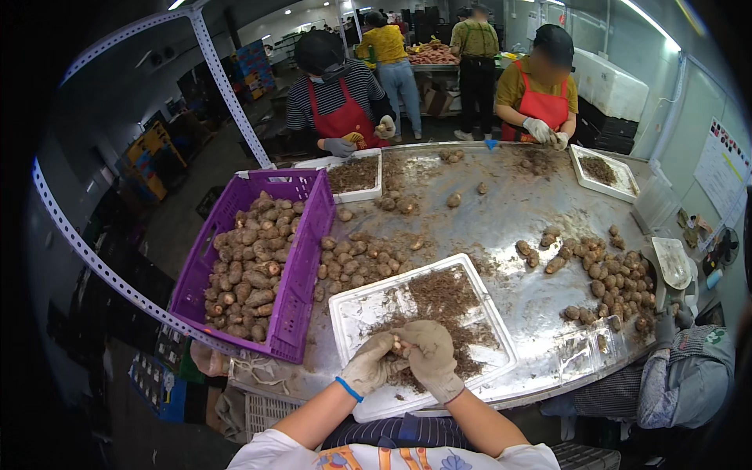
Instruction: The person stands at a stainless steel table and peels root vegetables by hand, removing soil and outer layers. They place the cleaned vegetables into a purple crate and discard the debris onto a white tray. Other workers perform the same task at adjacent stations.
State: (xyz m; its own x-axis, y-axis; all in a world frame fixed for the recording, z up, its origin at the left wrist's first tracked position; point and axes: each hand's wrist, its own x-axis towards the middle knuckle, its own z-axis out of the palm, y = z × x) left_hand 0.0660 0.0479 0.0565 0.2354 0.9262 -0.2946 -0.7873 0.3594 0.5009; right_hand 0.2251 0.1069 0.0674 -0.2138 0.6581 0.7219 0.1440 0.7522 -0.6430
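Observation:
My left hand [370, 365], in a pale work glove with a blue band at the wrist, grips a small taro corm [400, 345]. My right hand [433, 357], gloved alike, closes on the same corm from the other side; its fingers hide much of it. Both hands are over a white foam tray [346, 311], which is strewn with brown fibrous peelings [443, 292]. Beyond the tray's left corner is a loose pile of taro corms [358, 261]. A purple plastic crate [299, 282] full of taro corms [252, 264] stands to the left.
Across the metal table [446, 226], two people in red aprons handle corms beside foam trays [376, 191] [625, 185]. More corms [617, 282] lie at right near another person's gloved hands [670, 323] and a clear plastic tray [581, 352]. A perforated metal post [226, 88] rises behind the crate.

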